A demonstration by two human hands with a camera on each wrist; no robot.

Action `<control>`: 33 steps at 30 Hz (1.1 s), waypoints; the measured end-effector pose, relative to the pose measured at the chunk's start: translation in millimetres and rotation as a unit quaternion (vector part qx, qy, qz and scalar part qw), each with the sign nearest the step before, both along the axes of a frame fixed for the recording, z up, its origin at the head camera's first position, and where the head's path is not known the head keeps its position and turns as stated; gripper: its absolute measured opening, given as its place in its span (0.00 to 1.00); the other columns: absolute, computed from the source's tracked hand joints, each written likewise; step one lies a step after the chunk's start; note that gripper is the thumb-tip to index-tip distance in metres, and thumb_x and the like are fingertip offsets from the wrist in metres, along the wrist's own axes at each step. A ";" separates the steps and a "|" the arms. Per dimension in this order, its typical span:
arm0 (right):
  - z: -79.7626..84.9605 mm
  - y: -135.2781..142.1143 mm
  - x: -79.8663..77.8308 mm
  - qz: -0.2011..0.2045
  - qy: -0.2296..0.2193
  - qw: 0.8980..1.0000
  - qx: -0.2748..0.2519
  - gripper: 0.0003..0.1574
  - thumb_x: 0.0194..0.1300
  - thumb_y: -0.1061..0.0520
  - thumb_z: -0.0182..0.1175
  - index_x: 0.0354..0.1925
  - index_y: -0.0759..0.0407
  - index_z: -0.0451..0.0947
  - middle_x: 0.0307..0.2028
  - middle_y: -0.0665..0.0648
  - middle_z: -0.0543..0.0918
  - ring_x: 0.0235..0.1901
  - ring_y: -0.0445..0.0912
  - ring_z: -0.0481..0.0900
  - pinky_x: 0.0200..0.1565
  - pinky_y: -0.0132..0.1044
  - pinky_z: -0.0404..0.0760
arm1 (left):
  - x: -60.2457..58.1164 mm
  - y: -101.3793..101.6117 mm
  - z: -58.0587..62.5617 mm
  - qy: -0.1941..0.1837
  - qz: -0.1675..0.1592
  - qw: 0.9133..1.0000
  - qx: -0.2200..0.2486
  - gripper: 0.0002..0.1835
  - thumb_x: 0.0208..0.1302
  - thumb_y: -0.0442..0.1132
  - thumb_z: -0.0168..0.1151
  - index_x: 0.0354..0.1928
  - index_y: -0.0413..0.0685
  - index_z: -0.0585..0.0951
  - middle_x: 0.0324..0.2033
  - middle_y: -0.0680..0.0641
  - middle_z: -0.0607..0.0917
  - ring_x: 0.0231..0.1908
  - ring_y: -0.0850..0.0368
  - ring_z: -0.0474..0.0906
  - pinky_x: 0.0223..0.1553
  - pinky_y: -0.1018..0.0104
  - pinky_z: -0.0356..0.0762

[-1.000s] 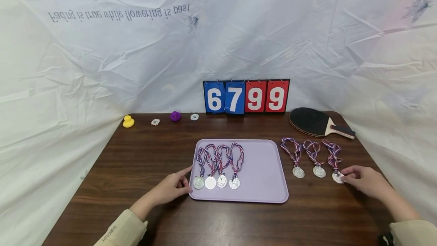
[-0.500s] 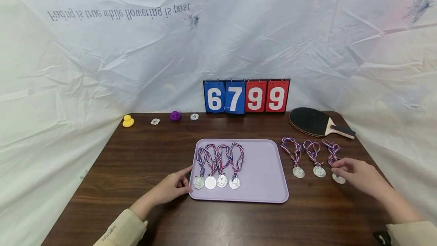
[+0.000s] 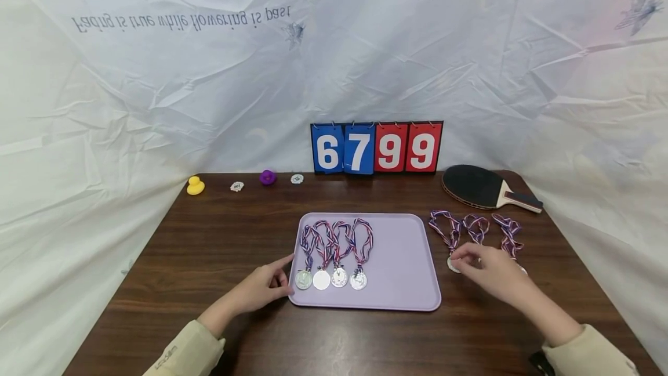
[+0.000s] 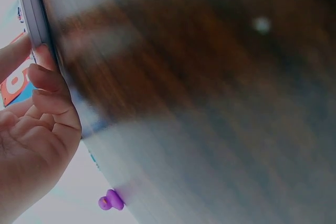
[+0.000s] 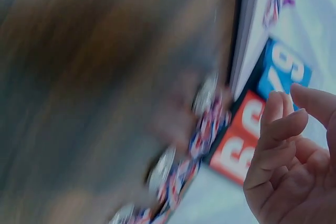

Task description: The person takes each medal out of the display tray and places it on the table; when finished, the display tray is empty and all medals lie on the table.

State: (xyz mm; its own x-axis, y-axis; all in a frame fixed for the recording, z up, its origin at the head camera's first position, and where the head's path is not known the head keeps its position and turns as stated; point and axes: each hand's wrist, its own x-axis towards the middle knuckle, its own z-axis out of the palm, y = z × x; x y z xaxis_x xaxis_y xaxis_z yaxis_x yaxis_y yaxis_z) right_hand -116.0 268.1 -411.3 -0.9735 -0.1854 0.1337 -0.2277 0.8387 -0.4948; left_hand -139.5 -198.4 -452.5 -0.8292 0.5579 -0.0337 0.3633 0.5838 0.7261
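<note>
In the head view, a lilac tray (image 3: 402, 260) bears several silver medals (image 3: 339, 277) with red, white and blue ribbons, lined up in its left half. My left hand (image 3: 263, 286) holds the tray's left edge, pinching the rim (image 4: 34, 14) between thumb and fingers in the left wrist view. Right of the tray lie three more medals on the table; the nearest medal's ribbon (image 3: 446, 228) shows fully. Over these medals hovers my right hand (image 3: 496, 276), fingers loosely bent and holding nothing, its fingertips overlapping the leftmost disc (image 3: 452, 264). It hides most of the middle medal.
A black table tennis bat (image 3: 475, 186) lies at the back right. Behind the tray stands a flip scoreboard (image 3: 377, 148) reading 6799. Along the back left are a yellow duck (image 3: 195, 185), a purple duck (image 3: 268, 177) and two white chips (image 3: 297, 179). White sheeting walls the table.
My right hand has moved left, from the rightmost medal to over the leftmost of the three on the table. The medals stay where they were. My left hand has kept still at the tray.
</note>
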 end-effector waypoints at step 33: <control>-30.4 -134.0 -17.0 0.145 -0.098 0.981 -0.079 0.10 0.51 0.52 0.66 0.32 0.52 0.77 0.21 0.43 0.73 0.21 0.36 0.68 0.26 0.31 0.69 | 1.3 0.1 0.7 -0.002 0.005 1.000 -0.001 0.35 0.55 0.37 0.63 0.63 0.35 0.60 0.22 0.54 0.75 0.21 0.64 0.69 0.24 0.70 0.69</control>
State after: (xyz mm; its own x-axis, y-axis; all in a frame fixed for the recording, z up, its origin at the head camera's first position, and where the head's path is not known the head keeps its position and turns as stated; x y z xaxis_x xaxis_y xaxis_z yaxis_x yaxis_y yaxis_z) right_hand -132.9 134.1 -441.7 -0.8929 -0.4503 -0.0008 -0.3334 0.6622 -0.6710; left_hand -138.2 -198.3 -451.8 -0.8346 0.5497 -0.0373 0.3548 0.5881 0.7268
